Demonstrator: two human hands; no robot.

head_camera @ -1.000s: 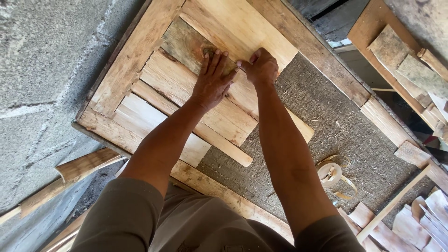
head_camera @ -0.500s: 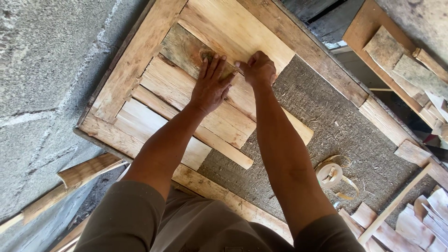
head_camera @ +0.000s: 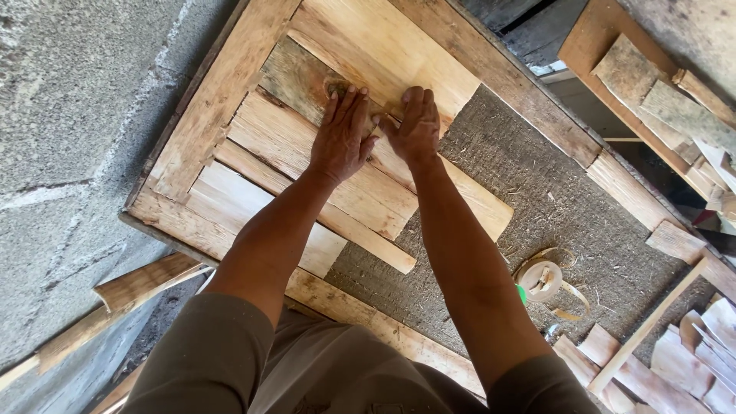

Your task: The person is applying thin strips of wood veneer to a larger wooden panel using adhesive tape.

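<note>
Rough grey concrete wall [head_camera: 69, 138] takes up the whole left side, with a couple of split wood offcuts [head_camera: 115, 307] leaning near its base. Next to that sits a big wooden frame [head_camera: 222, 92] with a coarse grey fibre mat [head_camera: 537, 199] as its floor, and the near-left part of it is already filled with thin wood slats laid side by side at a slant. The left hand [head_camera: 343, 138] lies flat, fingers spread and open, pressing down on a weathered grey slat [head_camera: 295, 80] and the pale slat [head_camera: 360, 195] below it. Right beside it, nearly touching, the right hand [head_camera: 415, 123] is also flat on the boards, fingers together, palm down, not wrapped around anything, on the edge where the grey slat meets a wide pale board [head_camera: 383, 38]. Further right on the bare mat there's a roll of tape [head_camera: 540, 277] near the frame's lower rail, and past the frame, at the far right, a heap of loose wood shingles [head_camera: 690, 360] plus a second frame [head_camera: 652, 84] with more slats in it.
</note>
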